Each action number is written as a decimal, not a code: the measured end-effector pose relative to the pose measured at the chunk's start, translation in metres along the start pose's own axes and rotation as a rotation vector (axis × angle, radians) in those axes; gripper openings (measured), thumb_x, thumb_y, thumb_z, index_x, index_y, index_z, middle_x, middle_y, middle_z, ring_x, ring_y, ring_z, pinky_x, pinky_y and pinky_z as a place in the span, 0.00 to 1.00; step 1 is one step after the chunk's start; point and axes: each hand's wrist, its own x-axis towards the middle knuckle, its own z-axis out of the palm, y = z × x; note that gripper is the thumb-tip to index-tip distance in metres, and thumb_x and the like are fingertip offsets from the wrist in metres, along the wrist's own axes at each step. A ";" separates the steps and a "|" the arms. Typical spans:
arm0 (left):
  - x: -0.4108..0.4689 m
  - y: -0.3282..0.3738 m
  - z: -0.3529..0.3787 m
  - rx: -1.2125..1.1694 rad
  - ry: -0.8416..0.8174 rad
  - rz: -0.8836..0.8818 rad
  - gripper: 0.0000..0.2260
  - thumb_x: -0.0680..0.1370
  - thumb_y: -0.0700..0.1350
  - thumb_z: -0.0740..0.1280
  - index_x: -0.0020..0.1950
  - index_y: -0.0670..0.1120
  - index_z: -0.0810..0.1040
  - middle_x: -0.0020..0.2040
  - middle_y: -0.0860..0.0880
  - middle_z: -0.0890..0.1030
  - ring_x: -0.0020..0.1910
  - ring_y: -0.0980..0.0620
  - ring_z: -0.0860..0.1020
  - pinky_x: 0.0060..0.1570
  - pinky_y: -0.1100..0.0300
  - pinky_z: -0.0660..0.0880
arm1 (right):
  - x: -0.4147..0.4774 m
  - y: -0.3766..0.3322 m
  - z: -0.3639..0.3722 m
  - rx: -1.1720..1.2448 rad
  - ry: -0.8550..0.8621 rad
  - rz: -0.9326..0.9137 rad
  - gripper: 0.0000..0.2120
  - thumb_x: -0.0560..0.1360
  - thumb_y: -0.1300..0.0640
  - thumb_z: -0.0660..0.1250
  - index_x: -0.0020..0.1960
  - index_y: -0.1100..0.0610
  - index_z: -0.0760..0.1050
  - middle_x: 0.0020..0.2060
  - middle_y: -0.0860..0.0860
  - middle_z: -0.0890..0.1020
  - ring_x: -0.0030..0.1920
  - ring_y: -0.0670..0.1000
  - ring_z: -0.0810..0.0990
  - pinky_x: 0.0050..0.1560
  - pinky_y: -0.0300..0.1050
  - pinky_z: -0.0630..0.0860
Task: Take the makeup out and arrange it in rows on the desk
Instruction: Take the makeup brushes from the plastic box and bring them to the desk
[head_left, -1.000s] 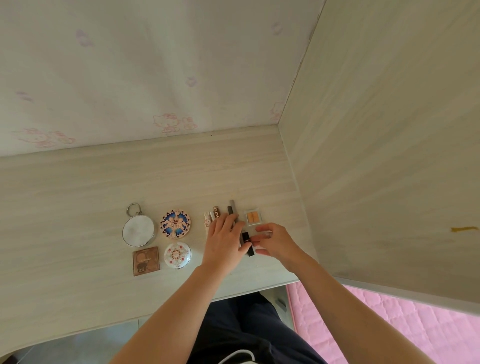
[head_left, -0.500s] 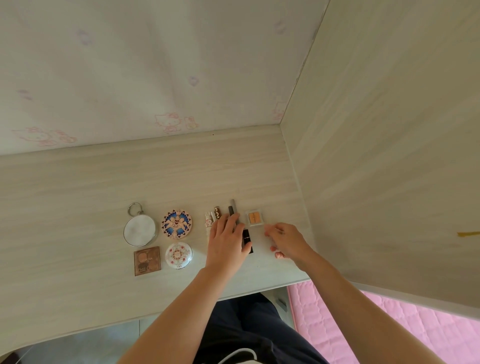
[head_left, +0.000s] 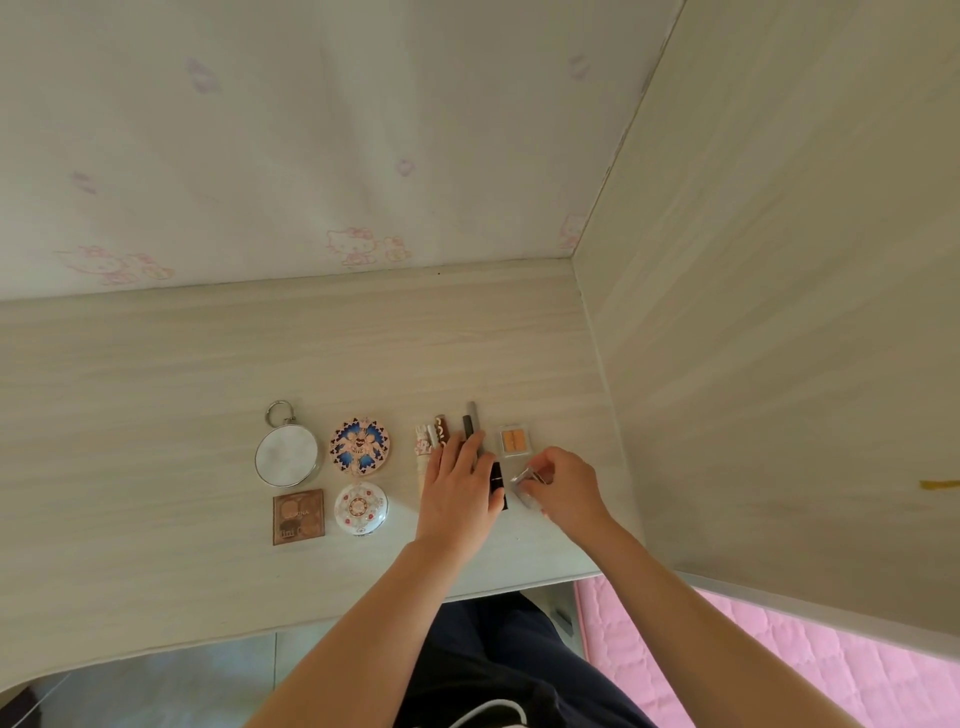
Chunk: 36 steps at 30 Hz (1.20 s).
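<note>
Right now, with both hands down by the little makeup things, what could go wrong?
1. The left hand lies over the row of slim tubes; sliding it might roll them out of line.
2. The right hand pinches a small clear case just above the desk, close to the black lipstick. Setting it down could bump that lipstick.
3. Both sit fairly near the desk's front edge, so a nudged piece might fall off.

3 round compacts (head_left: 287, 456), 2 sq. palettes (head_left: 298, 516), approx. 5 tubes (head_left: 470, 422)
</note>
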 end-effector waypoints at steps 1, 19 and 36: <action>0.000 0.000 0.000 -0.002 -0.004 -0.004 0.20 0.80 0.55 0.59 0.70 0.48 0.69 0.76 0.48 0.60 0.77 0.46 0.53 0.75 0.50 0.47 | 0.001 0.001 0.001 -0.034 0.019 -0.001 0.07 0.71 0.58 0.73 0.43 0.53 0.75 0.41 0.49 0.79 0.42 0.49 0.78 0.44 0.44 0.77; -0.017 0.000 -0.009 0.017 0.003 -0.075 0.22 0.82 0.50 0.56 0.76 0.47 0.62 0.77 0.48 0.58 0.78 0.48 0.49 0.76 0.51 0.50 | -0.017 0.002 -0.013 -0.435 0.018 -0.213 0.16 0.80 0.46 0.57 0.62 0.54 0.68 0.56 0.50 0.76 0.54 0.52 0.75 0.46 0.46 0.74; -0.033 -0.036 -0.048 0.056 -0.029 0.221 0.24 0.82 0.50 0.55 0.77 0.48 0.56 0.78 0.50 0.54 0.78 0.49 0.44 0.75 0.52 0.42 | -0.084 -0.007 0.032 -0.406 0.205 -0.123 0.29 0.81 0.52 0.57 0.77 0.57 0.49 0.76 0.52 0.56 0.77 0.55 0.49 0.75 0.49 0.53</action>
